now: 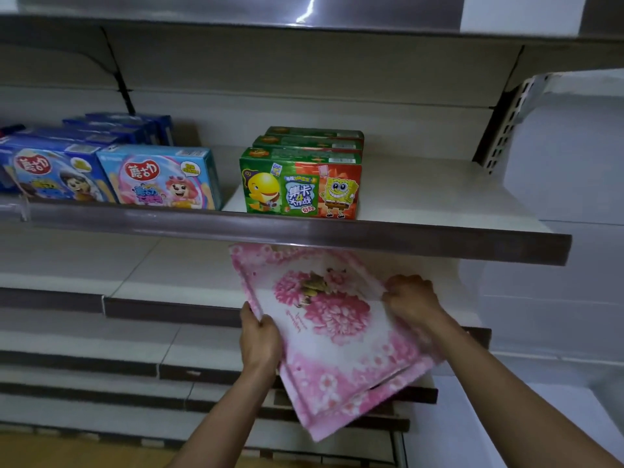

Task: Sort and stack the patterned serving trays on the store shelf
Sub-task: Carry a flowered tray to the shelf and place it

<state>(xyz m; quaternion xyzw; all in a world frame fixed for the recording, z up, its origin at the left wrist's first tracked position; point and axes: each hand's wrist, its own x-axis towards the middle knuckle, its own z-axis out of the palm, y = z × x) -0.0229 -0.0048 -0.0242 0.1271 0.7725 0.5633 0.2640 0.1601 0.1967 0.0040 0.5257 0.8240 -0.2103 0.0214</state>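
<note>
A pink and white serving tray (pixel 337 332) with a flower pattern lies tilted over the front of the second shelf (pixel 175 285). Its far end reaches under the shelf above, and its near end hangs out past the shelf edge. A second tray edge seems to show beneath it at the lower corner, though I cannot tell for sure. My left hand (pixel 260 339) grips the tray's left edge, thumb on top. My right hand (pixel 410 298) holds the tray's right edge near the far corner.
On the shelf above (pixel 439 241) stand green and red snack boxes (pixel 300 187) and blue biscuit boxes (pixel 158 179) to the left. Bare white shelves step down below. A white wall panel (pixel 557 197) closes the right side.
</note>
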